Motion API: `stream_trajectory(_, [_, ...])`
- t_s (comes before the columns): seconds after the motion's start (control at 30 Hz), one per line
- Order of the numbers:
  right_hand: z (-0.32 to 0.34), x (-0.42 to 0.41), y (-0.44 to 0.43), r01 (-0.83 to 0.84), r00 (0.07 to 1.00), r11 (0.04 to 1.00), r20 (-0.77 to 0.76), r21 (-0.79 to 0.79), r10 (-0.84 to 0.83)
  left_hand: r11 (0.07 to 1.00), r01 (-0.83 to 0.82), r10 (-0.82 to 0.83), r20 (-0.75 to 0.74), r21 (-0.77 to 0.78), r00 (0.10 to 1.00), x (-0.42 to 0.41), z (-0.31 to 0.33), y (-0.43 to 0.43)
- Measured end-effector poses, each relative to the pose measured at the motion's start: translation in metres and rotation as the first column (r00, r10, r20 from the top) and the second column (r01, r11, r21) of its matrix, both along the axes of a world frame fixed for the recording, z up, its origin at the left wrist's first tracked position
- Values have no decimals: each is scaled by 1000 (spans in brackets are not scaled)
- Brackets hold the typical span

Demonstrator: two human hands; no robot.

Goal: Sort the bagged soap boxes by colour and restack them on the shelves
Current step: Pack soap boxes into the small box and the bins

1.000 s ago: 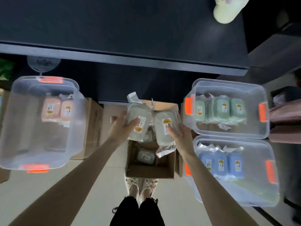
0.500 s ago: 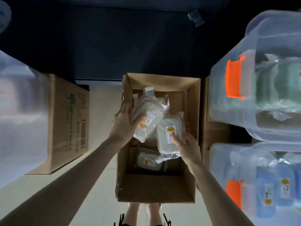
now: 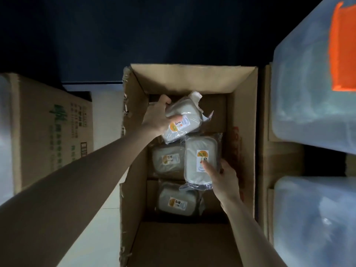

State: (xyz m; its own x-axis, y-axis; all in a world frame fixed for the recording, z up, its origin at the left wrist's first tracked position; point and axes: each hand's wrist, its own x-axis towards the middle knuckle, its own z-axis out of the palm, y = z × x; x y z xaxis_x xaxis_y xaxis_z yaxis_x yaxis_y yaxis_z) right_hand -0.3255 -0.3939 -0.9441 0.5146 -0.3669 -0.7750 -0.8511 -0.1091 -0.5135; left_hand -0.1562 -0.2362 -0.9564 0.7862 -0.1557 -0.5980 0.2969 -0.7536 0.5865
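Pale floor (image 3: 105,116) flanks a cardboard box (image 3: 242,132) mid-frame; inside, left hand (image 3: 156,117) grips the upper soap box (image 3: 189,114), right hand (image 3: 224,178) grips the lower-right soap box (image 3: 200,149).

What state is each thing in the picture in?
Cardboard box: open on top.
Upper bagged soap box: tilted, gripped by left hand.
Right bagged soap box: label up, gripped by right hand.
Middle bagged soap box: lying in box.
Near bagged soap box: lying in box.

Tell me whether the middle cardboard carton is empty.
Not empty. Near soap box and middle soap box lie in the carton; left hand holds a third soap box, right hand a fourth soap box, inside it.
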Motion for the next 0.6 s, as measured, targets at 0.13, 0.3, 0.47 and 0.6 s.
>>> stream_trajectory(0.13, [-8, -3, 3, 16, 1000, 999, -5, 37, -16, 999, 53, -53, -6, -1, 999, 12, -16, -5])
stream_trajectory(0.3, [-5, -4, 1, 0, 1000, 998, 31, 65, -2, 981, 195, -193, 69, -17, 979, 25, -19, -12])
stream_trajectory(0.47, [2, -2, 0, -13, 996, 997, 89, 78, 6, 964, 230, -263, 327, 136, 908, 21, 2, -9])
stream_trajectory(0.6, [7, 3, 6, -95, 983, 990, 165, 109, 76, 992, -11, 24, 106, -123, 994, -29, 22, 8])
